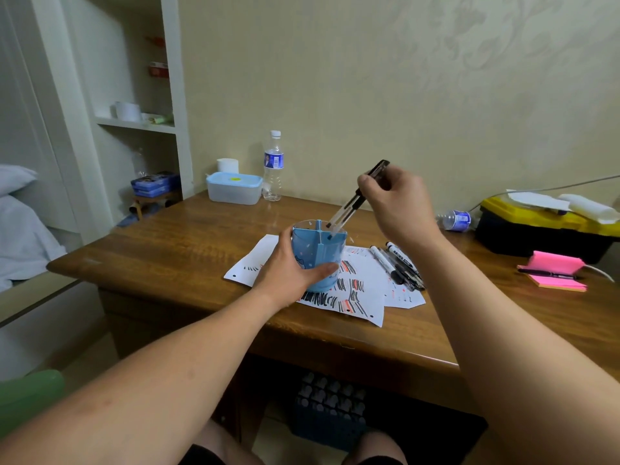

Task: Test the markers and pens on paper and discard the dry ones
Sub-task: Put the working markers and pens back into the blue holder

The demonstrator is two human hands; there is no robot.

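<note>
Blue pen cup (pixel 317 245) sits on the scribbled paper (pixel 357 298). My left hand (pixel 290 273) is wrapped round it, likely against tipping. Right hand (pixel 399 206) pinches a few pens (pixel 345 209), tips down inside the cup. Loose markers (pixel 399 266) lie beside it, probably already tested.

**Tally on the bench (pixel 167 250)**

One pen holder (pixel 318 260). At least two held pens (pixel 349 209). Two water bottles: an upright bottle (pixel 273 166) and a lying bottle (pixel 454 219). One lidded tub (pixel 234 188). One pink notepad (pixel 557 261) bearing one black pen (pixel 547 273). Loose pens (pixel 399 266): number unclear.
</note>
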